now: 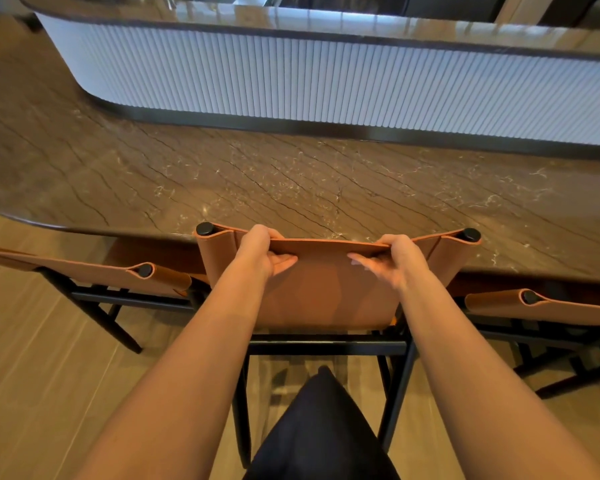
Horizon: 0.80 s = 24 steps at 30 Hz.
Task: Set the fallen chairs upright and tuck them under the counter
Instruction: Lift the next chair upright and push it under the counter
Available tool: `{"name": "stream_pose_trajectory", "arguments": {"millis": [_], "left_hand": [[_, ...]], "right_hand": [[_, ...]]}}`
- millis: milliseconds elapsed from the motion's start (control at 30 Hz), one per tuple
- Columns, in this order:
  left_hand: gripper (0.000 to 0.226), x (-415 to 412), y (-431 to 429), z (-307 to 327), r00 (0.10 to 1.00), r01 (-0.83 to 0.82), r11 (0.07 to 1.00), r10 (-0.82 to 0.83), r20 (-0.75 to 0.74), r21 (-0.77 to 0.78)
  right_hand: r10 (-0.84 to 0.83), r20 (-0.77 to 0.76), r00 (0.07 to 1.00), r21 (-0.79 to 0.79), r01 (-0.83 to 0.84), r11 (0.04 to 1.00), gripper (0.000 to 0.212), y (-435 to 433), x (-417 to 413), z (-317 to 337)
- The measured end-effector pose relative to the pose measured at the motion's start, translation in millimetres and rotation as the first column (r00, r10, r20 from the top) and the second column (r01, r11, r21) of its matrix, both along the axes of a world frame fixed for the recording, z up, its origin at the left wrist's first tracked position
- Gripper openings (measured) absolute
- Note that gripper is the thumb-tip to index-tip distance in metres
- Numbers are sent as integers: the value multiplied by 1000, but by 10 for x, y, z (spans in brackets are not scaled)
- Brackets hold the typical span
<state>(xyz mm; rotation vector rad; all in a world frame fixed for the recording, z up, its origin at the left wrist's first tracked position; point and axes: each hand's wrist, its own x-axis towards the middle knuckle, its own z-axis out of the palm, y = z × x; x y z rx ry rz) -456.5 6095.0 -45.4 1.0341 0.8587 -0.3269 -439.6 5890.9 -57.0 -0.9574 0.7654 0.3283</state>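
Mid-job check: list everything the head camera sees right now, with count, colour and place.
counter: one, brown veined marble top, across the middle.
chairs: three, tan leather backs, black frames, upright along its near edge: left chair, middle chair, right chair.
fluted panel: one, white, beyond the counter top.
floor: one, light wood planks, under the chairs.
black cloth: one, bottom centre, likely the person's clothing.
hands: two; left hand and right hand grip the middle chair's backrest top edge.
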Motion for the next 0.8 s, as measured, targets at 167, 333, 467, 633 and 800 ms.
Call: {"name": "stream_pose_trajectory", "arguments": {"millis": [167, 333, 467, 633, 800], "left_hand": [[23, 18, 6, -13, 1000, 12, 1000, -12, 8, 5], [21, -89, -5, -45, 999, 29, 1000, -29, 20, 7], [20, -189, -9, -26, 999, 32, 999, -32, 34, -13], [28, -391, -4, -54, 998, -60, 993, 63, 19, -103], [26, -632, -13, -226, 995, -103, 984, 101, -24, -143]], "right_hand": [[-5, -8, 1000, -7, 5, 1000, 45, -11, 1, 16], [-20, 9, 1000, 2, 20, 1000, 44, -33, -117, 11], [-29, 6, 1000, 20, 28, 999, 42, -37, -197, 37], [-22, -41, 999, 24, 23, 999, 43, -89, -382, 19], [-91, -104, 990, 98, 102, 990, 20, -146, -721, -174]]}}
